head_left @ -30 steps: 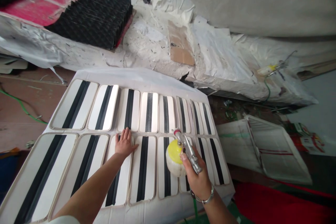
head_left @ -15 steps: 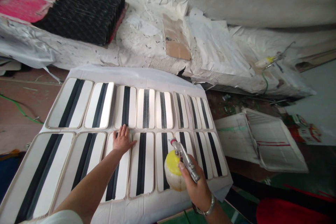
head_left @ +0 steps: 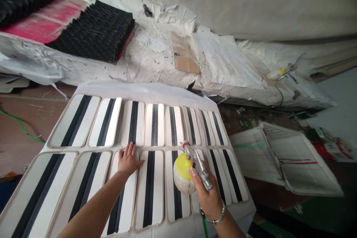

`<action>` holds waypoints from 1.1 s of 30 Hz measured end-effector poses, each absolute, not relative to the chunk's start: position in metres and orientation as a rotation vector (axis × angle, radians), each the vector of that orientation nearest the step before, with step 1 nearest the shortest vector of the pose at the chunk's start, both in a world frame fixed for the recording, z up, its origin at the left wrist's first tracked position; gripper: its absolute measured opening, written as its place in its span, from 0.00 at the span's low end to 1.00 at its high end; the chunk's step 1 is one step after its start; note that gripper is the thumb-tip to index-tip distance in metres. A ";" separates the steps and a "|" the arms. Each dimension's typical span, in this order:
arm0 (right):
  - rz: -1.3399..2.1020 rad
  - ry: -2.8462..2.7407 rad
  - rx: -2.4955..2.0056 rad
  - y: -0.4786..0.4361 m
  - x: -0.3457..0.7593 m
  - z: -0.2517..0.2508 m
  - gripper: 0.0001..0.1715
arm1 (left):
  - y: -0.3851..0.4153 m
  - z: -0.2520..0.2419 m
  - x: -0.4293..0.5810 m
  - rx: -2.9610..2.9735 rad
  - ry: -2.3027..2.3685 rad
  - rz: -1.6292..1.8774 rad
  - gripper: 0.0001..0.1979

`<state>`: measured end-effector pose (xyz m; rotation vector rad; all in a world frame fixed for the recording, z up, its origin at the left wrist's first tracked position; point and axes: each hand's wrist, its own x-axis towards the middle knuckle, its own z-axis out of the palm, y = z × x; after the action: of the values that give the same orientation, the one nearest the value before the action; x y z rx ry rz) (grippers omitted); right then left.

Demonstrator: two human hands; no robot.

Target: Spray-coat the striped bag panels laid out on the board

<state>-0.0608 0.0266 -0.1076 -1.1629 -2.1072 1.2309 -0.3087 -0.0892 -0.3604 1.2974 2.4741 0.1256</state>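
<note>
Spray gun (head_left: 195,163) with yellow-topped cup (head_left: 182,173): grasped in right hand (head_left: 208,197), over striped panels (head_left: 152,184). Left hand (head_left: 127,161): fingers spread flat on one panel.

The panels (head_left: 150,189) are white, each with one black stripe down the middle and a thin cream edge — two rows of the same pattern on a white sheet (head_left: 145,91). The gun (head_left: 199,167) is silver with a red ring at its tip; its cup (head_left: 182,174) is cream with a yellow lid. The bracelet (head_left: 216,217) is silver. Behind, on a dark-flecked white table (head_left: 156,63): black ribbed foam (head_left: 95,31), a pink-red board (head_left: 36,26), brown cardboard (head_left: 184,54). The floor (head_left: 19,108) is reddish brown, the hose (head_left: 16,122) green, the tray (head_left: 295,160) white with red lines.
</note>
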 end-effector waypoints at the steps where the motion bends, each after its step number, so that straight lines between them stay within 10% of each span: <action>1: 1.240 -2.113 -1.169 0.025 -0.060 -0.108 0.15 | -0.089 -0.360 -0.309 1.295 2.475 0.118 0.43; 33: 1.228 -2.090 -1.331 0.017 -0.028 -0.098 0.16 | -0.088 -0.357 -0.309 1.302 2.475 -0.028 0.42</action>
<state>-0.0285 0.0169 -0.0980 -1.3307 -2.0900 1.2283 -0.3088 -0.0879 -0.3570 1.3024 2.4754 -0.0277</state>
